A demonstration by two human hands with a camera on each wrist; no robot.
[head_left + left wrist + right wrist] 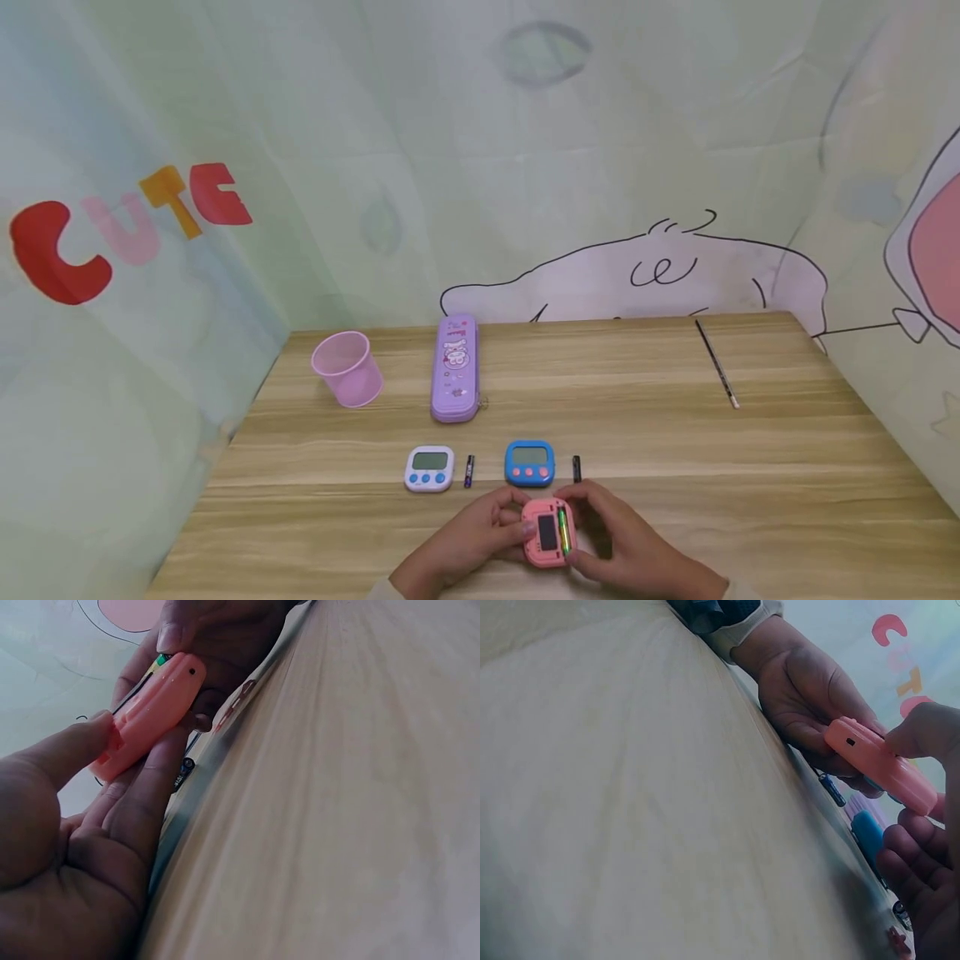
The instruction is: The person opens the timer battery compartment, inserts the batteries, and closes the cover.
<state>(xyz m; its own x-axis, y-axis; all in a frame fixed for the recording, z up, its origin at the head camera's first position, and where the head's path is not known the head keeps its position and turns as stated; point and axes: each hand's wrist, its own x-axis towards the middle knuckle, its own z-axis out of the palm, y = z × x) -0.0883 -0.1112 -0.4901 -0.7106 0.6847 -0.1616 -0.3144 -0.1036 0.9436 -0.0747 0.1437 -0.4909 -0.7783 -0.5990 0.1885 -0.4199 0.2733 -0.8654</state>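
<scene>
Best to steady the rounded coral-pink plastic timer (pixel 548 535), held in the left grip (pixel 476 533) and pinched at its edge by the right grip (pixel 633 543), just nearside of the rounded blue plastic timer (pixel 529 464), pressing the shiny green cylindrical battery (pixel 564 532) evenly flat.

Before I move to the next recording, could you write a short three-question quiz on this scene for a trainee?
1. True or false: in the head view, the cup stands to the left of the purple case.
2. What lies on the table between the white device and the blue device?
3. Which thing does the left hand hold?
A) the blue device
B) the pink device
C) the cup

Key: 1. True. 2. A battery. 3. B.
</scene>
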